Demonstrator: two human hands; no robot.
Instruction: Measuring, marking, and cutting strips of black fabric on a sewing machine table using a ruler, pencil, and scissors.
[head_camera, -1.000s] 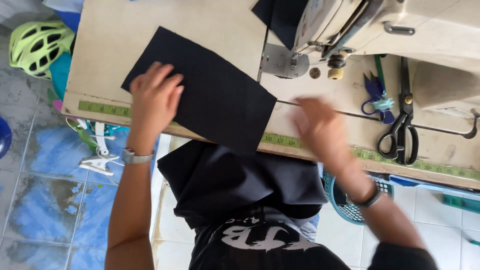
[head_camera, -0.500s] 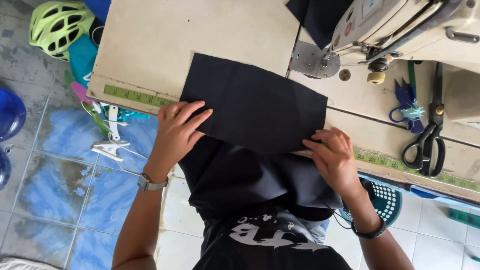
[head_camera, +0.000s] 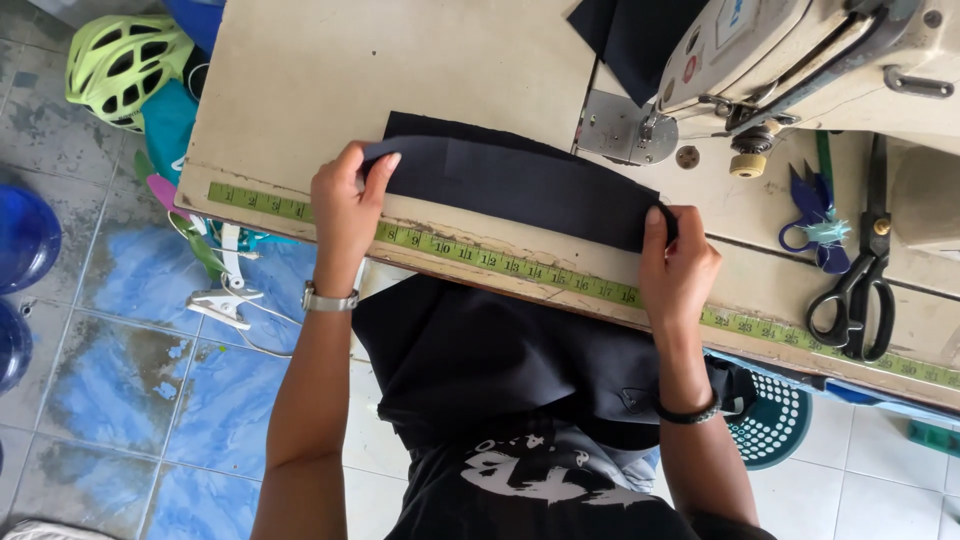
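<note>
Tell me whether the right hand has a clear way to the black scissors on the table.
Probably yes. The right hand pinches the black cloth at its right end, and the black scissors lie just to its right on the table, with only bare tabletop and the measuring tape between. It would have to release the cloth first.

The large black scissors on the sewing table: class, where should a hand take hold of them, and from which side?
Grip the black scissors by the looped handles, which lie toward the table's near edge beside the measuring tape, coming from the person's side. The blades point away toward the sewing machine, so this approach probably keeps fingers off them.
</note>
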